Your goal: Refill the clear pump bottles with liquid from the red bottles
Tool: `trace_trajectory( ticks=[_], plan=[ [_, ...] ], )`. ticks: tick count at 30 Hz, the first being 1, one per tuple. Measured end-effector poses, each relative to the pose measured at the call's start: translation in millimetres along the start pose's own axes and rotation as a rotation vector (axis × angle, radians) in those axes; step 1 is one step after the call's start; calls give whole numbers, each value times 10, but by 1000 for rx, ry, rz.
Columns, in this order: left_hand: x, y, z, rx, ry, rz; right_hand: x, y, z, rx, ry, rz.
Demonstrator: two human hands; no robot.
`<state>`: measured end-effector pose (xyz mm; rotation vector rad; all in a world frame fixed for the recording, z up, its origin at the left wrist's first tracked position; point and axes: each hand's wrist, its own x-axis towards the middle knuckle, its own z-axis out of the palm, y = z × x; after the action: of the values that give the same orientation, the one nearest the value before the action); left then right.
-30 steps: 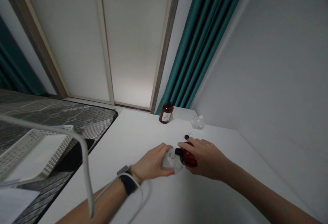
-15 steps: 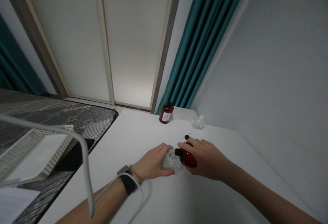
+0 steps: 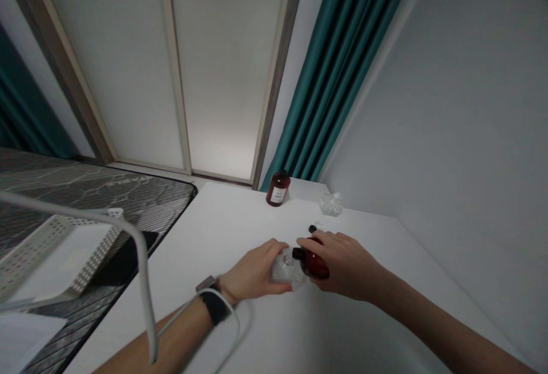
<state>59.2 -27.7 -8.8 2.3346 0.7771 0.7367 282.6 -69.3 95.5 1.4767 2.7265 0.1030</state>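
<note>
Head view: left hand (image 3: 252,271) cupping clear round object (image 3: 283,266), fingers wrapped around it, above white worktop (image 3: 205,237). Right hand (image 3: 347,265) closed around dark red bottle (image 3: 315,264); bottle on its side, long axis near level, black neck (image 3: 297,253) pointing left, at clear object's edge. Small black cap (image 3: 313,229) on worktop just beyond. Upright dark red labelled bottle (image 3: 277,189) farther back, near crumpled clear plastic (image 3: 330,204).

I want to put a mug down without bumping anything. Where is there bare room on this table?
Bare tabletop lies left of the far bottle, between the mat and the left hand. Another strip runs right of the right hand, along the wall. It's crowded around the hands: clear object, held bottle, black cap.
</note>
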Motion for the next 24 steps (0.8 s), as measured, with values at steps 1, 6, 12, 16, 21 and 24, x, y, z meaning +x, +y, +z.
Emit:
trace_trajectory(
  ticks=[1,6,12,16,21,24],
  plan=[
    [1,2,-2,2,-1,-2,2,0,1,0,0,0],
    [3,10,-8,10,-16,-4,7,7,3,1,0,2],
    [0,6,-10,1,-20,-9,3,2,-22,-11,-15,2],
    [0,1,-10,-6,-20,-10,4,-12,-38,-13,-15,-1],
    [-3,-6,-1,-2,-12,-7,0,-6,-26,-16,-13,7],
    [-5,-7,5,0,-11,-7,-3,4,-11,-21,-5,-1]
  ],
)
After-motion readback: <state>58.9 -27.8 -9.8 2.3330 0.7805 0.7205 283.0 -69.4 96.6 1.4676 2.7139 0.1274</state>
